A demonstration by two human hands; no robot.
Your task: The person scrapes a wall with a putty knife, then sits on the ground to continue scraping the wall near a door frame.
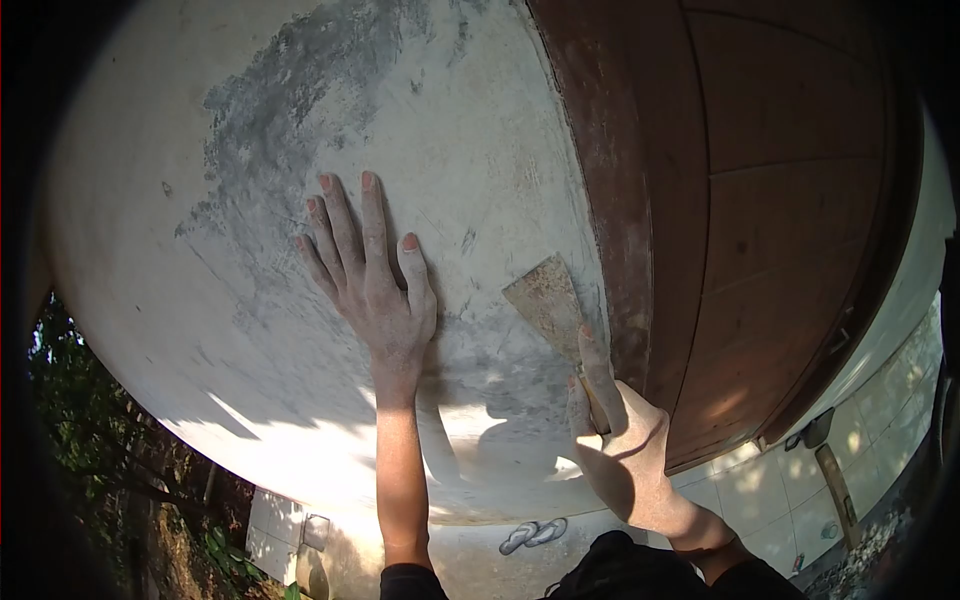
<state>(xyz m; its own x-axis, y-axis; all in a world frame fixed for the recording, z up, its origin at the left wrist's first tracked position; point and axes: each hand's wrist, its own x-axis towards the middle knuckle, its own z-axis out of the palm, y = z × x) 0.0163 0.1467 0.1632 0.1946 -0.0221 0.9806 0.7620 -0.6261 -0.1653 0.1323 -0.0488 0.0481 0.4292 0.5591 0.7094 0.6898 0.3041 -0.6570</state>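
Observation:
My left hand (375, 280), coated in pale dust, lies flat on the whitish wall (480, 170) with its fingers spread. A rough grey patch (270, 120) covers the wall above and to the left of it. To the right, my right hand (620, 430) is closed around the handle of a putty knife (548, 300), index finger stretched along it. The knife's wide, stained blade points up and left against the wall, close to the brown wooden frame (620, 200). Most of the handle is hidden by my fingers.
A brown panelled door (780, 220) fills the right side. Pale floor tiles (780, 490) lie at the lower right, with a wooden-handled tool (838, 490) on them. Green plants (80, 400) stand at the lower left. A twisted grey object (533, 536) is at bottom centre.

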